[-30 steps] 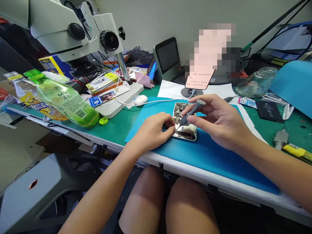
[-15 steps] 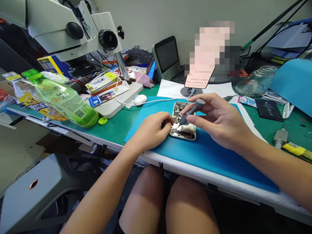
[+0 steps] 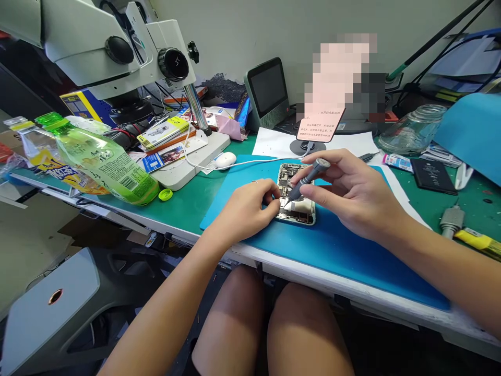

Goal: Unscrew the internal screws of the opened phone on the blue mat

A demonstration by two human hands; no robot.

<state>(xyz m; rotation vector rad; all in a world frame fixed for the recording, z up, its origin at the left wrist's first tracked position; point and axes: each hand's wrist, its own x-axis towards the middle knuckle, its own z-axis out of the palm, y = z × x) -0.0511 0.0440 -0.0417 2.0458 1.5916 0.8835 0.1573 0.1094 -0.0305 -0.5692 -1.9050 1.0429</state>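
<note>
An opened phone (image 3: 301, 215) with its inner parts bare lies on the blue mat (image 3: 332, 250). My right hand (image 3: 348, 190) is closed on a dark grey screwdriver (image 3: 304, 184), which leans with its tip down at the lower left part of the phone's inside. At the phone's left edge rests my left hand (image 3: 254, 206), its fingers curled and thumb pressed in near the edge. Whether those fingers hold the phone's edge or something small is hidden.
A microscope (image 3: 172, 62) stands at the left, beside a green bottle (image 3: 105, 162). Behind the mat is a lit phone on a stand (image 3: 319, 125). At the right are a glass jar (image 3: 410, 130), a black battery (image 3: 432, 176) and a yellow tube (image 3: 479, 243).
My left thumb and fingers have shifted slightly to the right over the phone's edge. My right hand and the screwdriver look almost unmoved. Text on the lit phone has changed.
</note>
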